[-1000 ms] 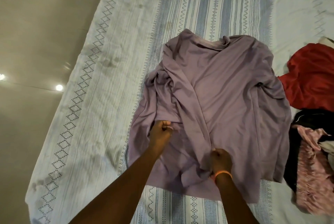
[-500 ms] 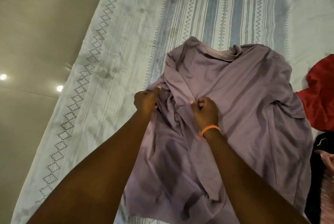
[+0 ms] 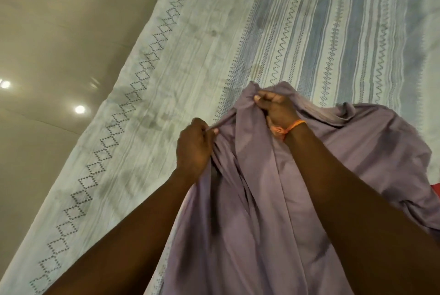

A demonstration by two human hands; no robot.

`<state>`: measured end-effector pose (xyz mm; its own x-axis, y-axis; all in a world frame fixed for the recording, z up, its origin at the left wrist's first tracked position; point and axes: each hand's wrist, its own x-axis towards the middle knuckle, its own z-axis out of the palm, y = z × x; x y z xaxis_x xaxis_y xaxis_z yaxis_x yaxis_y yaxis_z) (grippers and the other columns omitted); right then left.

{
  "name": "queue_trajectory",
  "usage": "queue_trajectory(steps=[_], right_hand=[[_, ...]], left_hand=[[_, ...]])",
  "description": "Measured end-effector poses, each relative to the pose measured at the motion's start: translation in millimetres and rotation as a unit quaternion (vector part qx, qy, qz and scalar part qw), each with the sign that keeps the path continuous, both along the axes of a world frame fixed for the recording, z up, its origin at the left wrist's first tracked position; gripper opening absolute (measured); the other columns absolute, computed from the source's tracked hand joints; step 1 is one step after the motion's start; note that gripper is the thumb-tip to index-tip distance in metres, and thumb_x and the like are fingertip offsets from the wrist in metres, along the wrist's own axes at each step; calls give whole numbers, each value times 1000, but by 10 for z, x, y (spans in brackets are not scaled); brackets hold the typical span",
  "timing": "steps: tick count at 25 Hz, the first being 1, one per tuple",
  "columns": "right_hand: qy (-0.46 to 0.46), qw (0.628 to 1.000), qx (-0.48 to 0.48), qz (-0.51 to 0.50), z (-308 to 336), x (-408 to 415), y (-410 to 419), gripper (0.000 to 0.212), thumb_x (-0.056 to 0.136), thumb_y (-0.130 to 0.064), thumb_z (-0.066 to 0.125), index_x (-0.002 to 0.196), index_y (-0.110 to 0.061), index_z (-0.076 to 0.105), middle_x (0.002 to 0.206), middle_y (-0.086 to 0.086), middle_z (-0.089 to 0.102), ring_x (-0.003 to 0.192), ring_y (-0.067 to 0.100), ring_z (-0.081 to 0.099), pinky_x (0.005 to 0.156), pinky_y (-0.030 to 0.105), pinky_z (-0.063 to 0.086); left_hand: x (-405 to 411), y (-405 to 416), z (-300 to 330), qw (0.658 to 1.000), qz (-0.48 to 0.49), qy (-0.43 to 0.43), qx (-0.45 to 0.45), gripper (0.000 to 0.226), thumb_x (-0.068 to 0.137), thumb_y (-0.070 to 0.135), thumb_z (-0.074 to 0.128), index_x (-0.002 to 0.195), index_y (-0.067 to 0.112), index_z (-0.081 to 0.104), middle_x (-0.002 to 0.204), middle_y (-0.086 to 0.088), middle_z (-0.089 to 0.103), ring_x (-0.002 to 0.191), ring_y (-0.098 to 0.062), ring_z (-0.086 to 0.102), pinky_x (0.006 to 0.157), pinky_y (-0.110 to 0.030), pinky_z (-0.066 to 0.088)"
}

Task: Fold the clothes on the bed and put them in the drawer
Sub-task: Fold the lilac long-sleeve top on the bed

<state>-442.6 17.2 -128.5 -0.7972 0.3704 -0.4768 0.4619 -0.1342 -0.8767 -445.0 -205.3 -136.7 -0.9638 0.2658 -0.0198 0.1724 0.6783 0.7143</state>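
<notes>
The bed (image 3: 214,40) carries the lilac garment (image 3: 262,199), spread from centre toward 5 o'clock. Left hand (image 3: 194,149), at 9 o'clock of the garment, pinches its edge; right hand (image 3: 277,109), at 12 o'clock, grips bunched fabric.

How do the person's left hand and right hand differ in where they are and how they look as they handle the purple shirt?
The left hand pinches a thin taut edge at the near left side of the purple shirt, while the right hand bunches cloth farther up the bed, near the shirt's top. The right hand's wrist wears an orange band; the left hand's wrist is bare. Both hands grip the same shirt with curled fingers.
</notes>
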Motion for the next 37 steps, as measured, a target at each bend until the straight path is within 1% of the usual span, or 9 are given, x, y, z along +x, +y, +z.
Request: queue_trajectory(steps=[7, 11, 14, 17, 20, 25, 30, 33, 37], right_hand=[[-179, 869, 461, -25, 15, -24, -158, 30, 94, -23, 46, 92, -1, 67, 103, 23, 67, 100, 40, 62, 73, 38, 43], [-159, 870, 456, 95, 158, -395, -287, 55, 80, -65, 51, 89, -15, 71, 94, 10, 71, 92, 31, 67, 81, 37, 53], [-190, 848, 465, 171, 166, -617, -278, 30, 88, -36, 57, 103, -11, 68, 107, 13, 66, 103, 33, 64, 80, 34, 54], [-175, 977, 125, 7, 193, -653, 64, 10, 91, -14, 62, 82, -12, 60, 79, 10, 60, 77, 25, 61, 56, 28, 53], [-122, 990, -2, -77, 83, -444, 393, 19, 95, -2, 54, 79, -12, 58, 69, 10, 54, 60, 19, 56, 57, 35, 55], [-93, 957, 253, -103, 50, -536, 210, 23, 97, 0, 42, 84, -12, 57, 68, -7, 52, 60, 4, 50, 54, 7, 44], [-90, 962, 252, -56, 75, -696, 169, 36, 90, 9, 42, 66, -14, 55, 63, -5, 62, 70, 16, 57, 64, 19, 47], [-79, 921, 379, -54, 74, -500, 87, 8, 92, -13, 55, 97, -8, 53, 95, 10, 65, 89, 26, 58, 75, 30, 41], [-54, 911, 409, -24, -151, 403, -312, 27, 93, -31, 57, 92, -5, 55, 93, 19, 64, 89, 35, 60, 73, 39, 40]], left_hand=[[-292, -119, -323, 973, -40, -214, -77, 26, 96, 37, 56, 93, 11, 53, 76, 5, 52, 73, -15, 52, 55, -20, 31], [-516, -144, -284, 933, -84, -350, -8, 32, 91, 42, 64, 88, 13, 52, 78, -1, 52, 71, -14, 48, 61, -26, 38], [-493, -126, -284, 919, -88, -383, 1, 30, 92, 38, 63, 92, 14, 46, 80, -2, 49, 69, -13, 44, 59, -25, 37], [-515, -127, -294, 915, -80, -395, -12, 25, 98, 34, 55, 93, 12, 47, 86, -5, 49, 73, -15, 45, 59, -26, 39], [-550, -83, -263, 910, -73, -408, -20, 25, 102, 33, 47, 88, 12, 46, 79, -7, 49, 66, -16, 46, 53, -26, 40], [-563, -35, -281, 884, -5, -466, 25, 36, 105, 38, 34, 110, 6, 50, 86, -10, 51, 71, -18, 46, 60, -29, 40], [-563, -47, -295, 864, 33, -495, 87, 51, 104, 45, 35, 125, 2, 53, 90, -5, 57, 77, -17, 53, 65, -29, 45], [-603, -27, -268, 890, -7, -455, 30, 55, 99, 51, 42, 103, -2, 60, 108, -15, 60, 71, -20, 56, 61, -33, 51], [-597, -28, -310, 913, -34, -406, -24, 54, 96, 55, 47, 67, 9, 48, 63, -8, 48, 56, -19, 47, 49, -25, 38]])
